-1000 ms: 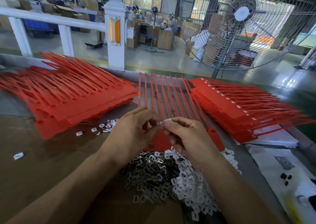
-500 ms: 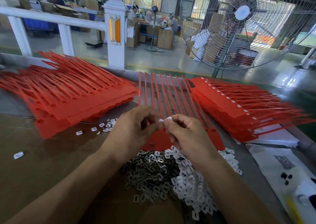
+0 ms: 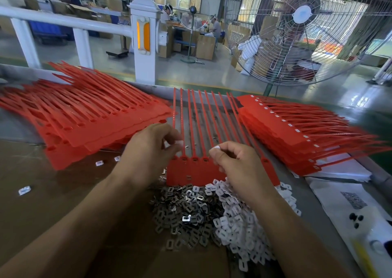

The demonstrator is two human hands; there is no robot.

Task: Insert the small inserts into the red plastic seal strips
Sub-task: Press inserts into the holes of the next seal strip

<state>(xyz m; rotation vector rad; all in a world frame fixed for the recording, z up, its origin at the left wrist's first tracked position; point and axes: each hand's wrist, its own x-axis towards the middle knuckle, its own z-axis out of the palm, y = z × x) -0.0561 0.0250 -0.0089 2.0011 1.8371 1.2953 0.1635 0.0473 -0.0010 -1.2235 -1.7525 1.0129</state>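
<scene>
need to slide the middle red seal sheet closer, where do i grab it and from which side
Grip the solid flat tab band along its near edge, coming from the left, beyond the left hand. It's one solid piece; the thin tails would bend.

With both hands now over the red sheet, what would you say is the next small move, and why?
Probably lower the left hand so its pinched white insert goes into the nearest open socket on the seal strip sheet; the sockets in view look unfilled.

A factory floor: stacks of red seal strips (image 3: pixel 89 116) cover a workbench (image 3: pixel 42 192), a large industrial fan (image 3: pixel 301 29) stands far right, and workers sit among cardboard boxes (image 3: pixel 204 46) far behind.
</scene>
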